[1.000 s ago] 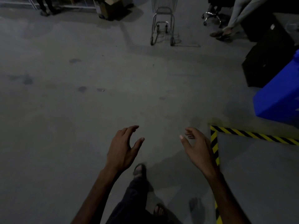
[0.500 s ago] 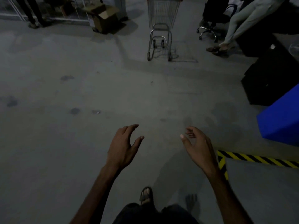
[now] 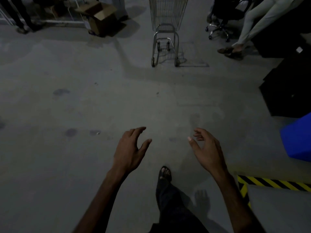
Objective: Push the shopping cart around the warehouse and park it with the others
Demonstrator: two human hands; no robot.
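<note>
- Grey concrete floor (image 3: pixel 67 165), dimly lit and marked with a few dark stains, is spread across the whole view; no table is present, so everything stands directly on it.
- Nearest, one sandalled foot (image 3: pixel 165 173) is planted forward on the floor, which suggests a stride toward the far side.
- Just above it, the left hand (image 3: pixel 130 151) and the right hand (image 3: pixel 207 151) are held out side by side, apart from each other. Nothing is gripped by either; the fingers are loosely curved and spread from the thumbs, a shape judged to be readied for a cart handle.
- At the near right edge of the floor, yellow-and-black hazard tape (image 3: pixel 276 182) is laid around a corner, presumably to mark off a zone.
- Further right, a blue bin (image 3: pixel 297 137) and a black crate (image 3: pixel 286 91) are set against the right edge, leaving the middle passable.
- Well ahead, the shopping cart (image 3: pixel 167 27) stands alone on its wheels, well apart from both hands; its upper part is cut off by the frame, so its handle cannot be made out. The pushing is judged not yet begun.
- Near the far left, an open cardboard box (image 3: pixel 101 17) lies on the floor; near the far right, an office chair (image 3: pixel 220 22) and a seated person's legs (image 3: pixel 255 24) are seen. No other carts are visible.
</note>
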